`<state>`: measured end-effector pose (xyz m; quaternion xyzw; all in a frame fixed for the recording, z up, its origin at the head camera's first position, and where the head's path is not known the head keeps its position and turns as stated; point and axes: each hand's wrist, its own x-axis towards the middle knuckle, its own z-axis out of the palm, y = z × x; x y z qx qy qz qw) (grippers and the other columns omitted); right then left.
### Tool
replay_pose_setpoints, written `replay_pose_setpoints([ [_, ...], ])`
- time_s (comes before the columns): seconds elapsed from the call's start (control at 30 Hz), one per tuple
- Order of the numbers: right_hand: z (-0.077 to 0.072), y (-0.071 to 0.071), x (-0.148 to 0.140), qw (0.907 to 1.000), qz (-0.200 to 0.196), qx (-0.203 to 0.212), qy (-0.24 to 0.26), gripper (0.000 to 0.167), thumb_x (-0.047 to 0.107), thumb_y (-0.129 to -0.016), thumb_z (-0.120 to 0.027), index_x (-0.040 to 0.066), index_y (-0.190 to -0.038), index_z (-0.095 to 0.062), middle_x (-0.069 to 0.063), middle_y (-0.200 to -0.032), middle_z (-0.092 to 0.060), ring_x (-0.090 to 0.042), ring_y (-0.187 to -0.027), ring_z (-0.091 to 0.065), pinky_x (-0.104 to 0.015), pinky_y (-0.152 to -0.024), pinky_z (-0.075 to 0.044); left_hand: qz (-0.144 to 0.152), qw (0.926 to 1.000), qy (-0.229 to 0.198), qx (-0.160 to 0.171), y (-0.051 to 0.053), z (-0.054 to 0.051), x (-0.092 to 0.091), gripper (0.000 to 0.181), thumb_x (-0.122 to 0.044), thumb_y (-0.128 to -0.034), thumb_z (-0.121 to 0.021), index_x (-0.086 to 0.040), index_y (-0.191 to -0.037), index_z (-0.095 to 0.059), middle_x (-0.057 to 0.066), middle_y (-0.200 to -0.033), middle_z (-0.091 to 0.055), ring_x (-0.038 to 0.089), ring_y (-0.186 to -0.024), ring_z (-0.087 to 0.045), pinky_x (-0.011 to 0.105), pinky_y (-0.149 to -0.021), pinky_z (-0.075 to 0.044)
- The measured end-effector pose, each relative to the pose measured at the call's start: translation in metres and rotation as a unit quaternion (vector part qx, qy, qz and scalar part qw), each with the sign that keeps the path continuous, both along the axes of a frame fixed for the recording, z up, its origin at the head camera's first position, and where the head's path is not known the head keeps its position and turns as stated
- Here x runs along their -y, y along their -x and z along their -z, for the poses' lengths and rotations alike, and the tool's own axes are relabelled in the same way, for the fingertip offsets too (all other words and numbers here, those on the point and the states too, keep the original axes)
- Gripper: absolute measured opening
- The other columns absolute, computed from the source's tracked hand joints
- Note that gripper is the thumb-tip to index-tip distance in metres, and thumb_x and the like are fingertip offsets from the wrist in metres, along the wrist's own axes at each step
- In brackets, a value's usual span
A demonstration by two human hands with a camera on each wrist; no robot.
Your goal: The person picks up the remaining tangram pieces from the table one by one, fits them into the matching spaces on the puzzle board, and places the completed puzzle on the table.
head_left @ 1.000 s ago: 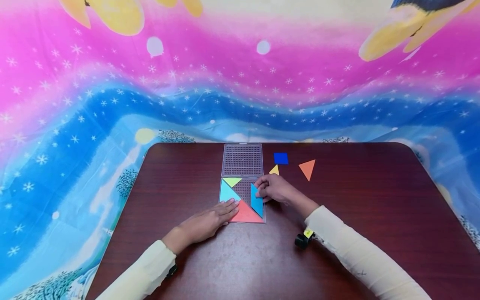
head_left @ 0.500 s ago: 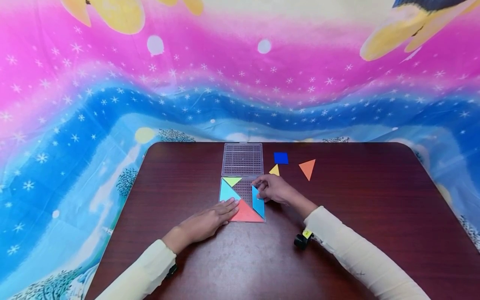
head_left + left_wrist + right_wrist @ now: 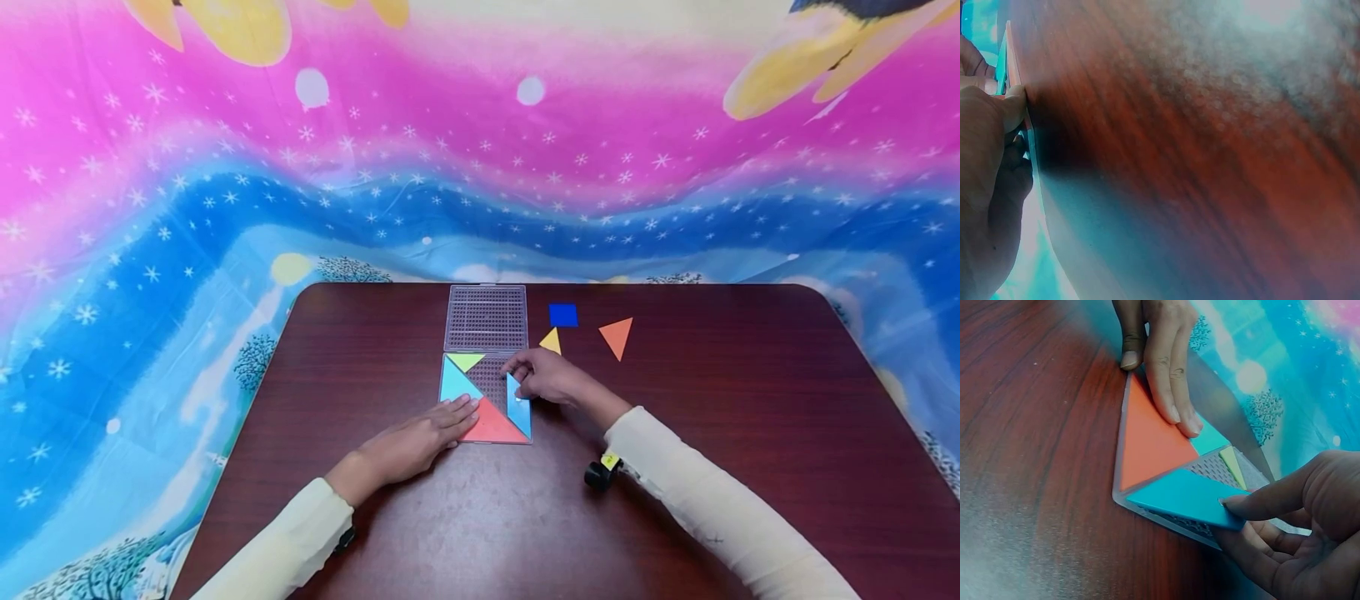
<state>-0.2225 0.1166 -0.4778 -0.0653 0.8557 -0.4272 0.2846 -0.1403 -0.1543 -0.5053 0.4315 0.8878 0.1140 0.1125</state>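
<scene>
A see-through gridded tray (image 3: 489, 377) lies at mid-table, holding a coral triangle (image 3: 497, 427), a turquoise triangle (image 3: 456, 383) and a small lime triangle (image 3: 466, 362). My left hand (image 3: 422, 437) rests on the coral and turquoise triangles with straight fingers, its thumb at the tray's edge. Between thumb and fingers, my right hand (image 3: 551, 377) pinches a blue parallelogram tangram piece (image 3: 1179, 495) at the tray's right side. In the right wrist view this piece is tilted: its pinched end is raised above the tray, and its far tip lies beside the coral triangle.
Behind the tray lies its gridded lid (image 3: 486, 319). To the right on the brown table (image 3: 750, 400) are a dark blue piece (image 3: 563, 315), an orange triangle (image 3: 617, 338) and a yellow triangle (image 3: 551, 341), partly behind my right hand. A printed cloth (image 3: 480, 167) hangs behind the table.
The blue parallelogram has shifted slightly right and toward me, closer to the tray's right edge and near corner. My right hand still pinches it. The left hand stays in place.
</scene>
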Motion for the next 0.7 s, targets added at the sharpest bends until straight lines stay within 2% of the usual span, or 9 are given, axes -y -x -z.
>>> replay_pose_setpoints([
  [0.3, -0.004, 0.008, 0.001, 0.9976, -0.017, -0.032, -0.06, 0.03, -0.004, -0.08, -0.08, 0.008, -0.107, -0.076, -0.007, -0.101, -0.068, -0.018, -0.088, -0.059, -0.025, -0.071, -0.057, -0.003, 1.0, 0.005, 0.004, 0.0, 0.0, 0.001, 0.05, -0.02, -0.1117, -0.043, -0.015, -0.161, -0.033, 0.001, -0.171, -0.025, 0.019, -0.159, -0.022, 0.039, -0.128, -0.029],
  [0.53, -0.006, 0.011, 0.004, 0.9908, -0.071, -0.08, -0.084, 0.03, -0.003, -0.076, -0.085, 0.006, -0.104, -0.077, -0.004, -0.089, -0.067, -0.014, -0.079, -0.057, -0.023, -0.067, -0.053, -0.003, 1.0, 0.002, 0.007, -0.001, 0.0, 0.001, 0.051, -0.019, -0.1113, -0.044, -0.015, -0.161, -0.033, 0.002, -0.171, -0.026, 0.019, -0.159, -0.022, 0.039, -0.127, -0.03],
  [0.7, -0.009, 0.013, 0.008, 0.9846, -0.103, -0.097, -0.103, 0.029, -0.003, -0.078, -0.086, 0.005, -0.103, -0.074, -0.003, -0.084, -0.063, -0.014, -0.077, -0.056, -0.023, -0.067, -0.051, -0.003, 1.0, 0.0, 0.004, 0.0, 0.0, 0.0, 0.051, -0.02, -0.111, -0.045, -0.015, -0.16, -0.034, 0.002, -0.17, -0.026, 0.019, -0.159, -0.023, 0.038, -0.127, -0.03],
])
